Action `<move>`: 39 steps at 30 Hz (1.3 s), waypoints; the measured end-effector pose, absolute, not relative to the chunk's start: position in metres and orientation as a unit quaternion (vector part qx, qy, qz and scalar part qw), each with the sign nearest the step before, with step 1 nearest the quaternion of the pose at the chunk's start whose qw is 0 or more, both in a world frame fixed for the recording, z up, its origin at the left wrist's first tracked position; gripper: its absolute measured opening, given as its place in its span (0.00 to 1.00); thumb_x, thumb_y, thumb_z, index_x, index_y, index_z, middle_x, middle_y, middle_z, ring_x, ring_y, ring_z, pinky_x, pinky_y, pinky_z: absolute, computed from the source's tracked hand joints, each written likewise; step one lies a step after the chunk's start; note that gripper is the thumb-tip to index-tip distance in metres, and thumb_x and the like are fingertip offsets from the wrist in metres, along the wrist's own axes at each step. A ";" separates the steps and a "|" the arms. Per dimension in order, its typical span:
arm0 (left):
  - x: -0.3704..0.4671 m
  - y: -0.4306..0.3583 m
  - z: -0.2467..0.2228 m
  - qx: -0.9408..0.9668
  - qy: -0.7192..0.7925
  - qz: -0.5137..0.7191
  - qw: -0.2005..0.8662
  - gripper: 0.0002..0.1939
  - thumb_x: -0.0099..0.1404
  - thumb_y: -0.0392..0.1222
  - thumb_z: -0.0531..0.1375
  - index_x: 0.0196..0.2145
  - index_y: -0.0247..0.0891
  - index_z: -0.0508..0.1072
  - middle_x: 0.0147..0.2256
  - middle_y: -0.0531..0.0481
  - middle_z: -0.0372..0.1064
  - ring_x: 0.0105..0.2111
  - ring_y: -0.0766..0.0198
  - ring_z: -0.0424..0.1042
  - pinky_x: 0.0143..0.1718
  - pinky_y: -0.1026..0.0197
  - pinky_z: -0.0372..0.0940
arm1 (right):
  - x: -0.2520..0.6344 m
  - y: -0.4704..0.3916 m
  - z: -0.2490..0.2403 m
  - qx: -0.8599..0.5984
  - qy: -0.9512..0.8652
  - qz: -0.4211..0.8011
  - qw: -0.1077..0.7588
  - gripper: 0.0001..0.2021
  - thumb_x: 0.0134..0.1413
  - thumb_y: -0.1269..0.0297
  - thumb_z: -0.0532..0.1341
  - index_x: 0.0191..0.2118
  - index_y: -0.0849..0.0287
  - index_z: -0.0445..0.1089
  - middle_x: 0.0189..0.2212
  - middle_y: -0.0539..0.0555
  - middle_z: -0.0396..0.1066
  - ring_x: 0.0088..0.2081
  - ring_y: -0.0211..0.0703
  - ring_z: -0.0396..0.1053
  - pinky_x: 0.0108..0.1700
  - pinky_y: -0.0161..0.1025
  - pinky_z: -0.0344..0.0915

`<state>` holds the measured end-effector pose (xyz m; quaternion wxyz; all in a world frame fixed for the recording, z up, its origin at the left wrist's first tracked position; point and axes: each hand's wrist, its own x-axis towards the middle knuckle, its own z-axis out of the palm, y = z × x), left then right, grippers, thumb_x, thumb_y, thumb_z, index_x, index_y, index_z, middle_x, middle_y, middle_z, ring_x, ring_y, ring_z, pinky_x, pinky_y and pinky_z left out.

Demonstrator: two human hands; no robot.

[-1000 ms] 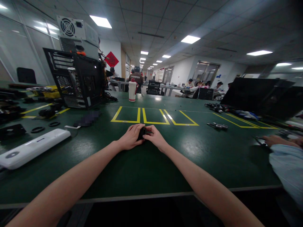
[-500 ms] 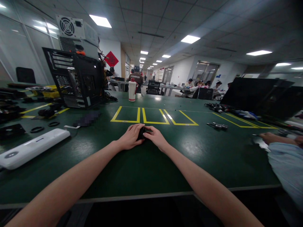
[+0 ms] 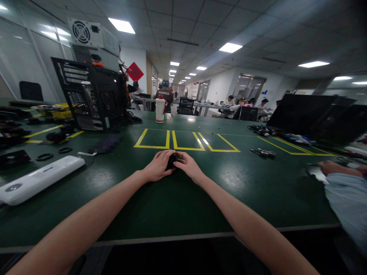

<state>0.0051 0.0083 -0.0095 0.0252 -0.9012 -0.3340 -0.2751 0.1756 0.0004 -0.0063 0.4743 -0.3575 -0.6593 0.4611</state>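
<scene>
A small black object [image 3: 171,162] is held between my two hands at the middle of the green table [image 3: 172,206]. Its kind is hard to make out, since fingers cover most of it. My left hand [image 3: 157,166] is wrapped round its left side, thumb along the near edge. From the right, my right hand [image 3: 189,166] grips it with bent fingers and thumb. Both hands rest low, close to the tabletop, just in front of yellow tape outlines [image 3: 189,149].
On the left are a white elongated device [image 3: 43,177], black rings [image 3: 45,157] and an open computer case [image 3: 94,95] under power supplies [image 3: 91,36]. A white cup [image 3: 160,110] stands behind the tape. Rightward lie a metal connector [image 3: 263,152], monitors [image 3: 306,114] and a co-worker's hand [image 3: 338,168].
My hands and the black object show almost no movement. The co-worker's hand at the right has shifted slightly.
</scene>
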 end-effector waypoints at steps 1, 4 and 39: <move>0.005 0.008 -0.009 -0.901 -0.334 -0.274 0.026 0.32 0.58 0.45 0.55 0.55 0.36 0.43 0.53 0.40 0.51 0.55 0.54 0.50 0.56 0.48 0.46 | 0.176 0.000 -0.006 -0.359 -0.663 0.461 0.468 0.19 0.41 0.70 0.60 0.44 0.58 0.61 0.45 0.55 0.64 0.46 0.43 0.64 0.51 0.46 0.58; 0.005 0.008 -0.009 -0.902 -0.336 -0.272 0.026 0.33 0.58 0.44 0.55 0.55 0.37 0.43 0.53 0.40 0.51 0.55 0.54 0.50 0.56 0.48 0.46 | 0.176 -0.001 -0.006 -0.356 -0.675 0.450 0.463 0.18 0.40 0.72 0.60 0.42 0.59 0.62 0.43 0.54 0.64 0.46 0.42 0.63 0.51 0.46 0.58; 0.005 0.008 -0.009 -0.900 -0.335 -0.278 0.020 0.33 0.57 0.45 0.55 0.55 0.38 0.43 0.53 0.40 0.52 0.55 0.53 0.50 0.55 0.47 0.46 | 0.175 0.000 -0.006 -0.374 -0.675 0.427 0.471 0.16 0.41 0.70 0.58 0.41 0.59 0.61 0.42 0.54 0.63 0.44 0.41 0.63 0.50 0.44 0.59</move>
